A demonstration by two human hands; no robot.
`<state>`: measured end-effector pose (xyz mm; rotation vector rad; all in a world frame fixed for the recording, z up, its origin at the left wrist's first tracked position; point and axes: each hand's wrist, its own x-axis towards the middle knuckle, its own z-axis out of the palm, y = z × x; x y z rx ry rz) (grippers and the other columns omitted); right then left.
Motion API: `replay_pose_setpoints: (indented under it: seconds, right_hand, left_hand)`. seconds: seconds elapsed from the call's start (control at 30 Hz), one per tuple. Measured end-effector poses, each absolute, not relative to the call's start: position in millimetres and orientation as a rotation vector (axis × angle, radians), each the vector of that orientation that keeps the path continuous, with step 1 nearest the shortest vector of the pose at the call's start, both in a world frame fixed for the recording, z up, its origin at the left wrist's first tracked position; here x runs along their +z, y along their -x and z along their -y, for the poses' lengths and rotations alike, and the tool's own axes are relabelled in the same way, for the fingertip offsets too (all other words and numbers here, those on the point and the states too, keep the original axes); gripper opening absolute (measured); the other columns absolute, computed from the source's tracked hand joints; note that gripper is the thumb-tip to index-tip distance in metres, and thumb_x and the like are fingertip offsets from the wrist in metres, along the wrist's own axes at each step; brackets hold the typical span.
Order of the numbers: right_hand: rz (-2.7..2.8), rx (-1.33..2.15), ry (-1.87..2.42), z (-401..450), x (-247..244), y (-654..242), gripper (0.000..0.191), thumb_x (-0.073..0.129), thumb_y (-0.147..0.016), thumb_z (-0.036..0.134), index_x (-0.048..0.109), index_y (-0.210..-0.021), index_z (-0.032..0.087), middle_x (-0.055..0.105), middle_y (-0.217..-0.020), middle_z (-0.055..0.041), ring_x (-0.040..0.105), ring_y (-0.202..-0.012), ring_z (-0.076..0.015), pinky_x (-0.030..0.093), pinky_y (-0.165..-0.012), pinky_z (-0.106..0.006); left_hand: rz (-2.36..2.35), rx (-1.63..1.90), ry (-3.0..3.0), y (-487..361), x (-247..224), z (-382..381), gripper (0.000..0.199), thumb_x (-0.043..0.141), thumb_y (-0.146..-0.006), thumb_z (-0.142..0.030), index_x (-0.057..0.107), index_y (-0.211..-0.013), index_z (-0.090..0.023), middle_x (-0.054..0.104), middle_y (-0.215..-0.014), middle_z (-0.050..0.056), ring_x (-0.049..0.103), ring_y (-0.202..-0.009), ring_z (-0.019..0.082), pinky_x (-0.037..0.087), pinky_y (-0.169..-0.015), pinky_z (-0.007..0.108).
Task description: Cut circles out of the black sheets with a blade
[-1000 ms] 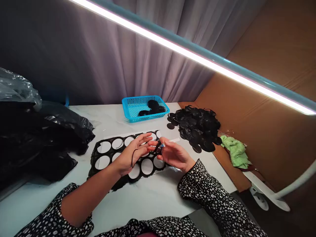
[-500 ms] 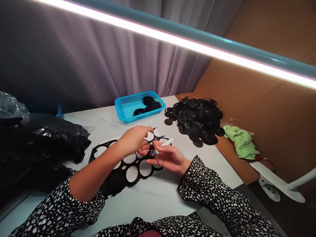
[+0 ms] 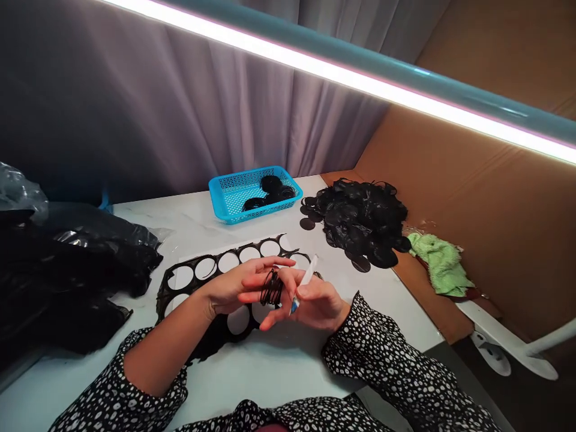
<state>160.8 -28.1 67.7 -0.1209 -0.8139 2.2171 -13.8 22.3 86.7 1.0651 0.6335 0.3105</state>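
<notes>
Blue basket [image 3: 234,195], black rings [image 3: 271,289], green cloth [image 3: 438,264].

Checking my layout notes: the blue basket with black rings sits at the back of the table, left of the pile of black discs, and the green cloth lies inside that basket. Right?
Not quite. The head view shows the green cloth outside the blue basket, lying right of the pile of black discs. The rest holds.

Both hands meet above the punched black sheet [image 3: 211,282]: the left hand [image 3: 229,288] and right hand [image 3: 315,303] pinch a bundle of thin black rings [image 3: 271,289]. The right hand also grips a white pen-like tool [image 3: 305,282]. A blue basket [image 3: 234,195] sits behind.
</notes>
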Motion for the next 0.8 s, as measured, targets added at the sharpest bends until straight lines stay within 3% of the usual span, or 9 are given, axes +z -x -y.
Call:
replay_pose_setpoints:
  seconds: [0.17,0.27,0.47,0.67,0.8]
  right_hand:
    - [1.324,2.181,0.291,36.6,71.0,-164.4,0.03,0.079,-0.075,0.034,0.057,-0.069,0.014,0.057,-0.134,-0.0144,0.066,-0.101,-0.0208,0.052,-0.089,-0.039]
    - [1.6,2.026,0.342,38.1,73.8,-165.6,0.023,0.078,-0.076,0.028,0.061,-0.072,0.014,0.057,-0.135,-0.0108,0.064,-0.106,-0.0186,0.05,-0.092,-0.033]
    - [1.743,1.844,0.315,35.9,77.8,-164.6,0.017,0.074,-0.079,0.021,0.061,-0.07,0.015,0.055,-0.139,-0.008,0.055,-0.123,-0.0211,0.044,-0.102,-0.035]
    - [1.657,1.908,0.251,38.3,76.7,-165.6,0.019,0.079,-0.075,0.022,0.062,-0.071,0.015,0.055,-0.14,-0.0098,0.058,-0.12,-0.0217,0.045,-0.101,-0.034]
    - [1.169,2.091,0.1,37.2,70.7,-166.4,0.023,0.076,-0.078,0.03,0.058,-0.071,0.016,0.061,-0.13,-0.0113,0.068,-0.1,-0.0206,0.051,-0.09,-0.037]
  left_hand:
    - [-0.763,0.553,-1.267,15.0,92.4,-23.7,0.049,0.071,-0.078,-0.016,0.058,-0.125,-0.018,0.063,-0.086,0.001,0.061,-0.081,0.014,0.05,-0.077,0.028]
    - [-0.762,0.638,-1.348,17.2,102.2,-20.4,0.049,0.067,-0.081,-0.014,0.054,-0.128,-0.018,0.064,-0.085,0.0,0.061,-0.079,0.013,0.05,-0.076,0.028]
    - [-0.793,0.687,-1.388,19.1,113.5,-16.4,0.046,0.064,-0.079,-0.011,0.055,-0.123,-0.018,0.064,-0.083,0.0,0.062,-0.078,0.014,0.052,-0.075,0.03]
    - [-0.808,0.67,-1.406,19.5,111.8,-18.0,0.045,0.063,-0.08,-0.012,0.055,-0.123,-0.019,0.063,-0.083,0.0,0.062,-0.078,0.014,0.051,-0.075,0.03]
    - [-0.821,0.575,-1.451,20.1,107.9,-18.5,0.043,0.064,-0.077,-0.014,0.059,-0.12,-0.021,0.061,-0.087,-0.001,0.059,-0.078,0.014,0.049,-0.075,0.029]
